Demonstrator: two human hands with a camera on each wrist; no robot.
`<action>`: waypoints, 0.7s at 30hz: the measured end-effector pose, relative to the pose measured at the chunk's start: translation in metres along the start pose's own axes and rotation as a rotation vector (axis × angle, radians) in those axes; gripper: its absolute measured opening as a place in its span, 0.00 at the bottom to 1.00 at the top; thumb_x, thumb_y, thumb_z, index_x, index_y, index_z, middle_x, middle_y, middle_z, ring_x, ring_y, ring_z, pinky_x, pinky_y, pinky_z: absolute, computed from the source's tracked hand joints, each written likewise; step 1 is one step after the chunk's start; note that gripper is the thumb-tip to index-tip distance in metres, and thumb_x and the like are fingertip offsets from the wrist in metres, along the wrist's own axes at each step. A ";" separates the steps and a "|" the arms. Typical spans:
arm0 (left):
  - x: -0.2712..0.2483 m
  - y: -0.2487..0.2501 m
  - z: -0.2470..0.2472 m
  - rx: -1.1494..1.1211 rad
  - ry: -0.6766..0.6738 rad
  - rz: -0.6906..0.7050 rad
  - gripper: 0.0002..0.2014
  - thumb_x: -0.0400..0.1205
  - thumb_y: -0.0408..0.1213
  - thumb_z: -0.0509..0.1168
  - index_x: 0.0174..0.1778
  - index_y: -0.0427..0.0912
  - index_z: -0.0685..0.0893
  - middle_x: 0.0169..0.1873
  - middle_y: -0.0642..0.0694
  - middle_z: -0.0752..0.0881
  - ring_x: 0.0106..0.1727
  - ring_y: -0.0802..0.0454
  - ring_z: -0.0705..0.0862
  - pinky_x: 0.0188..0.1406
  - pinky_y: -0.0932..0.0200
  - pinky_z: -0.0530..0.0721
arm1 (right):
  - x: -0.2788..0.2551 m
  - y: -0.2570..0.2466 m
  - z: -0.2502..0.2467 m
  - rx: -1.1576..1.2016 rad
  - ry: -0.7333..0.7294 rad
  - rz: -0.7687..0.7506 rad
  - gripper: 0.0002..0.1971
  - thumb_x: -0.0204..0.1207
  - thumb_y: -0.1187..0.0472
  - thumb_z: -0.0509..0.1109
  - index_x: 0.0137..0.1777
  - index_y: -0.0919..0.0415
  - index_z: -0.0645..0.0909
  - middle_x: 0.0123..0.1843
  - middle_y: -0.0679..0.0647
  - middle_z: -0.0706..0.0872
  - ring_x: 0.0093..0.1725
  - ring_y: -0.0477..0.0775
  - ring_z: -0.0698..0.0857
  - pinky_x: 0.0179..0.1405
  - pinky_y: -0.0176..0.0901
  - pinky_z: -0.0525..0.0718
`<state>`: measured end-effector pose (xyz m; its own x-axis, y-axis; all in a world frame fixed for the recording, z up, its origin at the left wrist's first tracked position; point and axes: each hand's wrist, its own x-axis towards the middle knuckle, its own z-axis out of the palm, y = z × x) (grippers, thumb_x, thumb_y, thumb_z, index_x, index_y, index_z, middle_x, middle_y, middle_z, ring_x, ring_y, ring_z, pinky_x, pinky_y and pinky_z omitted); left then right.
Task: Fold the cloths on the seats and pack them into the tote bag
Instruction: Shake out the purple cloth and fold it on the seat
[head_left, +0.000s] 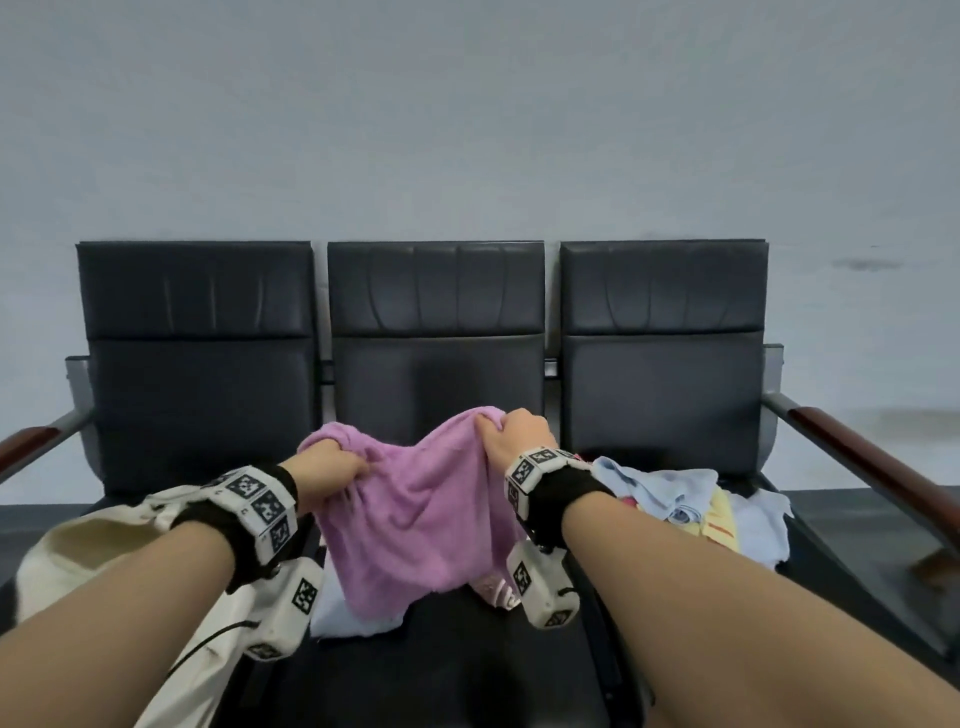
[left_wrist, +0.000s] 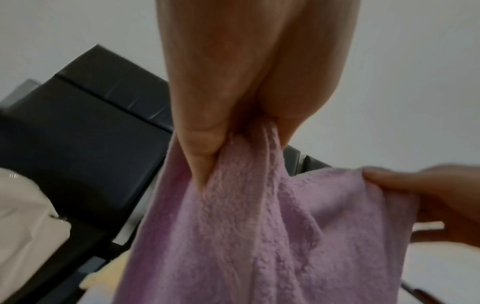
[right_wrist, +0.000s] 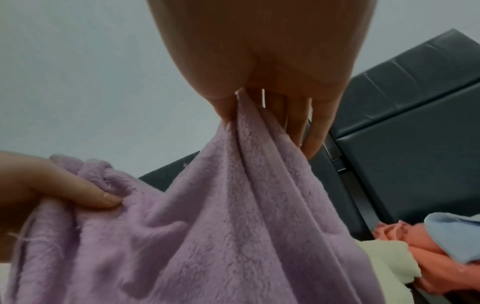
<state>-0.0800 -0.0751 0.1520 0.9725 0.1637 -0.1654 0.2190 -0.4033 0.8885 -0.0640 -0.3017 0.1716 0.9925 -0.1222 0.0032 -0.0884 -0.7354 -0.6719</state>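
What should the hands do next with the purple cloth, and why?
Probably pull apart to stretch it flat. The left hand and right hand each grip the purple cloth at its top edge, but it sags bunched between them above the middle seat, too wrinkled to fold neatly.

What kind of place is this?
Probably a waiting area: three joined black seats with armrests stand in a row against a bare grey wall.
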 end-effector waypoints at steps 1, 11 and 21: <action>0.003 -0.004 0.000 0.033 -0.002 0.007 0.09 0.81 0.24 0.65 0.35 0.37 0.81 0.39 0.36 0.81 0.45 0.40 0.83 0.47 0.46 0.85 | -0.001 0.000 -0.001 -0.022 0.014 -0.010 0.23 0.80 0.44 0.60 0.55 0.63 0.85 0.53 0.61 0.87 0.52 0.66 0.86 0.49 0.47 0.84; -0.001 -0.006 -0.016 -0.236 0.141 0.005 0.10 0.82 0.38 0.71 0.53 0.34 0.88 0.52 0.35 0.89 0.56 0.39 0.87 0.63 0.47 0.84 | 0.005 0.000 -0.012 0.047 0.095 0.041 0.19 0.86 0.51 0.56 0.62 0.61 0.84 0.62 0.64 0.85 0.61 0.67 0.84 0.57 0.49 0.81; 0.003 -0.011 -0.016 -0.387 0.122 -0.055 0.06 0.80 0.26 0.68 0.47 0.28 0.89 0.41 0.32 0.90 0.48 0.37 0.88 0.49 0.48 0.88 | 0.012 0.008 -0.014 0.293 0.044 0.230 0.22 0.84 0.51 0.58 0.64 0.69 0.81 0.61 0.68 0.86 0.60 0.69 0.84 0.63 0.52 0.81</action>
<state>-0.0803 -0.0555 0.1491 0.9387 0.2903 -0.1860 0.2021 -0.0264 0.9790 -0.0539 -0.3181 0.1763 0.9444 -0.2955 -0.1445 -0.2741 -0.4644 -0.8421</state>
